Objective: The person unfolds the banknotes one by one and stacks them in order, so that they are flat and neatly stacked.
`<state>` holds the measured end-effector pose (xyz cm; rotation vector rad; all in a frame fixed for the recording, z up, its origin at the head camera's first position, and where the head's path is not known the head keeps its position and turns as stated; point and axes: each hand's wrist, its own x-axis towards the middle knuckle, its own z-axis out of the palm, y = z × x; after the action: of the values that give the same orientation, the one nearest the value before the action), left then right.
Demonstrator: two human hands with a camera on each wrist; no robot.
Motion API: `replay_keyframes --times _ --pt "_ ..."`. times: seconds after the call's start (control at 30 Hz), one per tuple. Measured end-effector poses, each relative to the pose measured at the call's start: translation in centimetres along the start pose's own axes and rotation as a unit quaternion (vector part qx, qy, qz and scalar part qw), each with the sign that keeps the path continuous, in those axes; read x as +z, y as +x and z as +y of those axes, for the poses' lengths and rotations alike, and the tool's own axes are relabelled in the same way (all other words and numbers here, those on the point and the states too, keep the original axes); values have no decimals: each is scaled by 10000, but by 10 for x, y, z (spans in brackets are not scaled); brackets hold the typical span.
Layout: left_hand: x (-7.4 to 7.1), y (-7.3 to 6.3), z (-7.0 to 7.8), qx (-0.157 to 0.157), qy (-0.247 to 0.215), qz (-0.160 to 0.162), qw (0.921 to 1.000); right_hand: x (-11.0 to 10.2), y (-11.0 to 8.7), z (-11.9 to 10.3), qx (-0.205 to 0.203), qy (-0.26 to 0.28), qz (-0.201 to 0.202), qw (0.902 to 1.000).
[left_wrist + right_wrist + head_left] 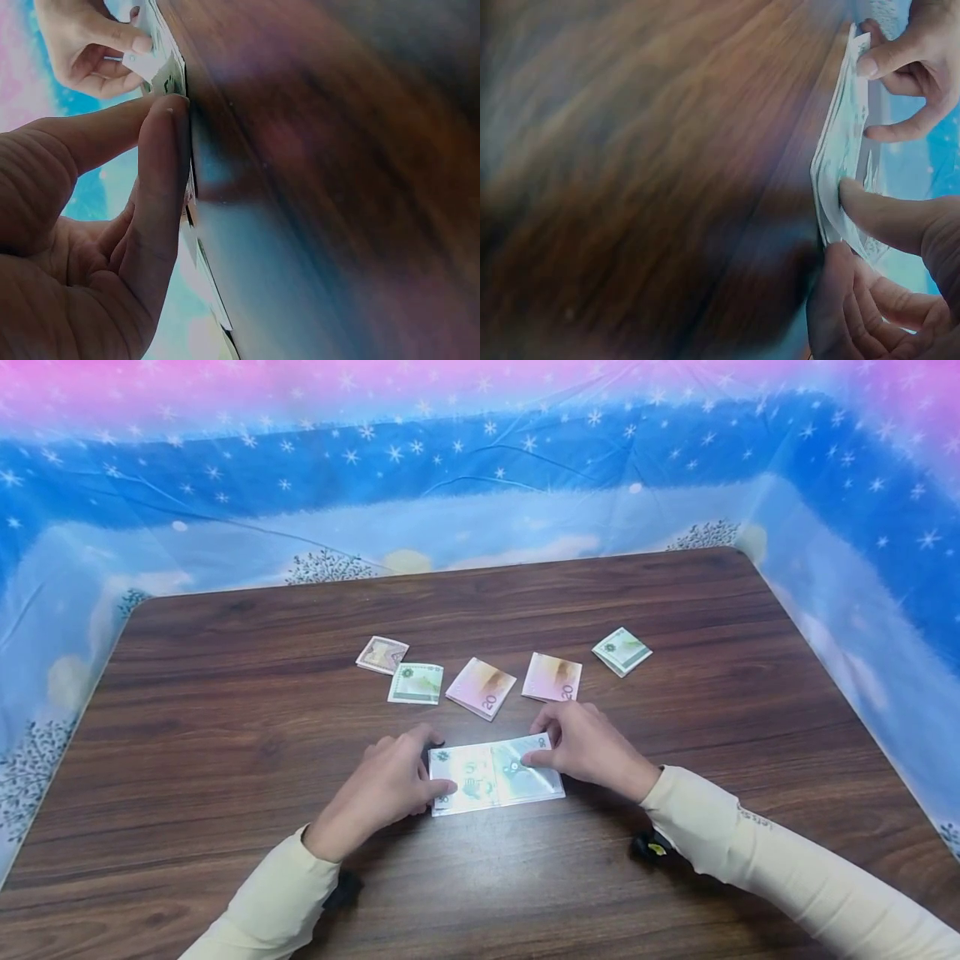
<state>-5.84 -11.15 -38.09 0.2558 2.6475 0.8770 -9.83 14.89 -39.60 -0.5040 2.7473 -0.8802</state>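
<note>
A pale green banknote point(483, 781) marked 50 lies spread out near the middle of the table, glare across its face and a crease down its centre. My left hand point(386, 781) pinches its left end, thumb on top. At the opposite end, my right hand point(592, 745) grips the note between thumb and fingers. In the right wrist view the banknote point(844, 142) shows more than one layer at its edge, bowing slightly near the right thumb. From the left wrist, the banknote point(166, 79) is mostly hidden behind the left fingers.
Beyond the hands lie several folded notes: a brownish one point(381, 653), a green one point(416, 684) touching it, two pink 20s point(480, 687) point(552, 677), and another green one point(622, 651) at the right. A snowflake-patterned cloth point(480, 452) hangs around the wooden table point(225, 693).
</note>
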Motion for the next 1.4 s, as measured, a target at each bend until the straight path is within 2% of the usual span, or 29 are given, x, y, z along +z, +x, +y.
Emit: replay_keyframes --times 0.23,0.4,0.63,0.8,0.93,1.13,1.4 --pt "0 1 0 -30 217 63 9997 -1 -2 -1 -67 -459 203 9987" --pt "-3 2 -1 142 156 111 9997 -5 1 2 -312 -393 410 9979" --pt "-14 0 -9 296 -756 292 9963 -24 16 15 -171 -167 861 9960" --pt "-21 -3 -17 262 -1704 383 9843 -33 28 25 103 -230 967 9950" --pt "-22 -3 -22 260 -2251 377 9733 -35 34 30 212 -392 1016 9938" --pt "-22 -3 -24 275 -2635 296 9638 -34 38 32 373 -562 869 9939" --pt "-22 -3 -23 258 -2736 210 9613 -34 44 35 535 -698 722 9935"
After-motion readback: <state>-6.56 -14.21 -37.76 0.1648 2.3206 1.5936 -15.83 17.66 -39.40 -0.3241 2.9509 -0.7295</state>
